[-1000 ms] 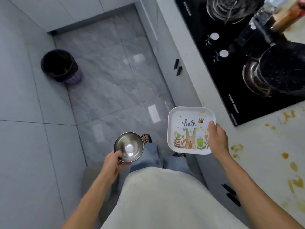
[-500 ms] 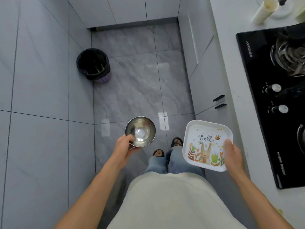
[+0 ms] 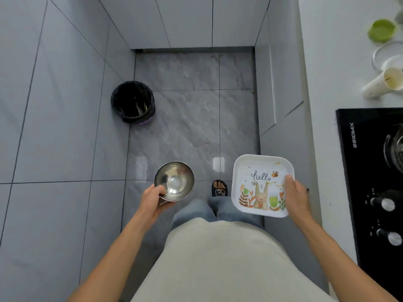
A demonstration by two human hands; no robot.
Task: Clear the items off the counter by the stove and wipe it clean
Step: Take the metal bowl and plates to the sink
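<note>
My left hand point(image 3: 155, 196) grips the rim of a small steel bowl point(image 3: 177, 179), held level over the grey floor with nothing visible inside it. My right hand point(image 3: 296, 194) holds a square white plate point(image 3: 259, 184) by its right edge, thumb on top; the plate has a rabbit drawing, the word "hello" and small yellow smears near its far rim. Both are held in front of my body, left of the white counter point(image 3: 322, 83) and the black stove point(image 3: 370, 171).
A black-lined bin point(image 3: 132, 101) stands on the floor against the left wall. On the counter beyond the stove are a cream cylinder point(image 3: 380, 83) lying on its side, a green bowl point(image 3: 382, 30) and a clear round lid point(image 3: 386, 53). Grey cabinets run along the right.
My view has swung left, away from the stained counter and the pot. The bowl and plate stay in my hands, now over the floor facing the bin.
</note>
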